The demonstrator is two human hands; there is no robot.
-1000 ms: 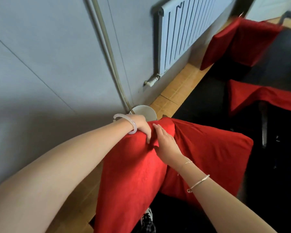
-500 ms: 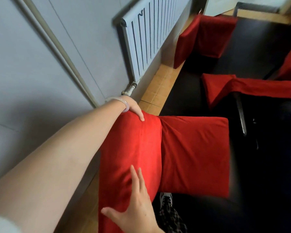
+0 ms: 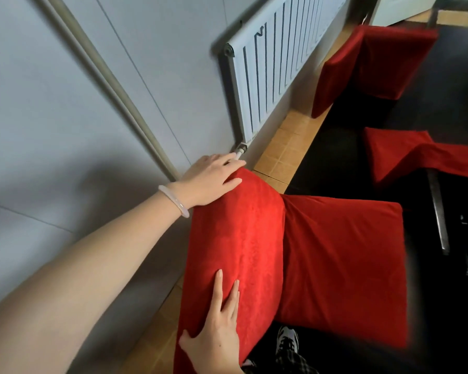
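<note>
Since a sec ago the R hand (image 3: pixel 219 338) has left the high corner of the red cushion (image 3: pixel 241 238), where it sat next to the L hand (image 3: pixel 211 182), & now lies on the cushion end farthest from the radiator (image 3: pixel 276 66); the L hand, curled over that corner before, is now flattened out. Red cushion stands tilted on its long edge, high corner just short of the radiator's lower near end, close to the valve (image 3: pixel 241 151); its body runs away from the radiator.

L hand: palm & straight fingers laid on the high corner, fingers slightly spread, pointing at the radiator; whether the tips touch the valve, can't tell; no pinch, no wrap. R hand: flat on the cushion face, fingers straight & close together, thumb splayed to the cushion edge; resting, not gripping.

Pale bracelet (image 3: pixel 173 201) on the L wrist. 2nd cushion (image 3: pixel 343 265) lies flat, touching the tilted one on the side away from the radiator's wall; 3rd cushion (image 3: pixel 376 58) stands by the radiator's far end; 4th cushion (image 3: pixel 405 155) lies opposite the radiator. Tan tiles (image 3: pixel 284 147) run under the radiator; grey pipe (image 3: pixel 114 85) climbs the wall on the radiator's near side.
</note>
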